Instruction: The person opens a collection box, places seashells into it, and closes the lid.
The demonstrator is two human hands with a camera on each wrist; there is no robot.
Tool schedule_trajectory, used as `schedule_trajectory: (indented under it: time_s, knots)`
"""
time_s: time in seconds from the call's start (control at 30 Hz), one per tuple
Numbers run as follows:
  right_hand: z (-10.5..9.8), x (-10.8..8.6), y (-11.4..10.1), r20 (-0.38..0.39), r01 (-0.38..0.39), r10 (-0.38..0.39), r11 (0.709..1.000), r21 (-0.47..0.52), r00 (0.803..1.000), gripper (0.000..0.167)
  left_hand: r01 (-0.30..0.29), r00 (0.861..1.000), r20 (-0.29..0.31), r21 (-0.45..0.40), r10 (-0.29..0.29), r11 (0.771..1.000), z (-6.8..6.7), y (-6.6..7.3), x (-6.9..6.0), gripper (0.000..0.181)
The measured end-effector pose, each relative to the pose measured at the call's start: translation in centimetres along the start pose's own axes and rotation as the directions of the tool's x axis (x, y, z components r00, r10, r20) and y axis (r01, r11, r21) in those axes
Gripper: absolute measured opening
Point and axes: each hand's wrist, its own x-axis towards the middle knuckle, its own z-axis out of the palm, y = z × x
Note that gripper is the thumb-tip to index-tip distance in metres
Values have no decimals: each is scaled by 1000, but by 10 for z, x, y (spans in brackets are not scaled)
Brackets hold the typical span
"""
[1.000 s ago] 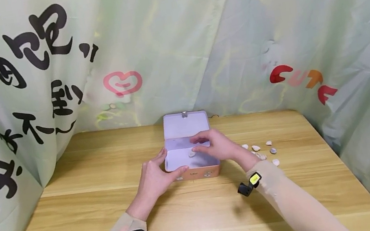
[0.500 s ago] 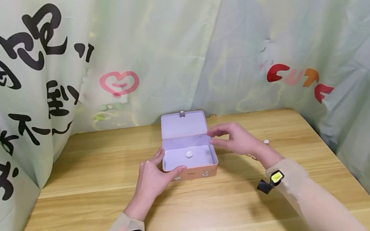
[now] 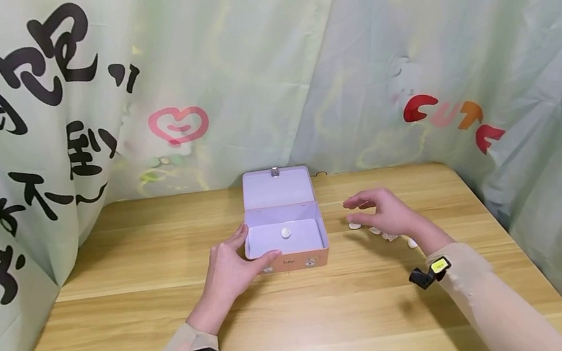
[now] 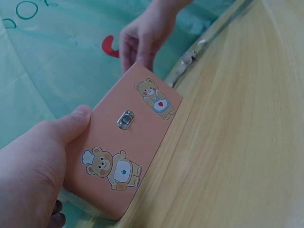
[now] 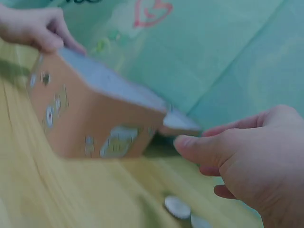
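An orange tin box (image 3: pixel 307 259) with a lilac inside stands on the table, its lid (image 3: pixel 277 187) tipped back. One white shell-like piece (image 3: pixel 285 233) lies on the box floor. My left hand (image 3: pixel 229 270) grips the box's left front corner, thumb on the front rim; bears and a metal clasp show on the front in the left wrist view. To the right of the box, my right hand (image 3: pixel 391 214) hovers with loosely bent fingers, nothing seen between them, over several pale pieces. One piece (image 3: pixel 354 226) lies under its fingertips; another (image 5: pixel 177 207) shows in the right wrist view.
The wooden table (image 3: pixel 298 335) stretches toward the front. A printed curtain (image 3: pixel 240 70) hangs along the back and both sides. Behind the box's right side, a thin dark wire-like line (image 3: pixel 319 174) lies at the table's back edge.
From over the box, my right hand has moved right to the loose pieces. The white piece near its fingers earlier now lies uncovered in the box. My left hand keeps its grip.
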Motion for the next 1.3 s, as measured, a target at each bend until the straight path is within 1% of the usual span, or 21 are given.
schedule_trajectory:
  time_s: [0.1,0.17,0.23,0.37,0.57,0.67,0.9,1.07,1.17,1.3]
  knots:
    - [1,-3,10,32,-54,54,999,2,998,40,4,1000,0,-1,-4,1000,-1,0,0,110]
    - [3,-4,16,51,-68,69,998,-7,996,41,4,1000,0,-3,-4,1000,-1,1,0,109]
    - [4,-4,21,63,-63,65,998,-25,996,41,3,1000,-2,-3,-3,1000,-1,1,0,108]
    - [6,-4,30,75,-31,35,998,-58,997,40,1,1000,-2,-2,-1,1000,-2,1,1,108]
    - [8,-3,40,73,53,-43,989,-138,996,34,-4,1000,-2,-1,4,1000,-2,1,2,110]
    - [8,-2,44,75,61,-50,986,-156,996,30,-14,1000,-5,1,14,1000,-2,1,2,110]
    - [9,2,48,88,52,-38,986,-160,995,23,-16,1000,-13,5,16,1000,-2,2,3,109]
    - [11,3,47,85,53,-40,985,-164,996,20,-10,1000,-7,10,11,1000,-1,1,3,108]
    - [11,3,45,83,31,-19,988,-152,996,21,-11,1000,-4,9,11,1000,-1,1,2,107]
    - [8,3,37,77,-18,27,994,-110,997,26,-7,1000,-4,9,7,1000,-1,-1,1,109]
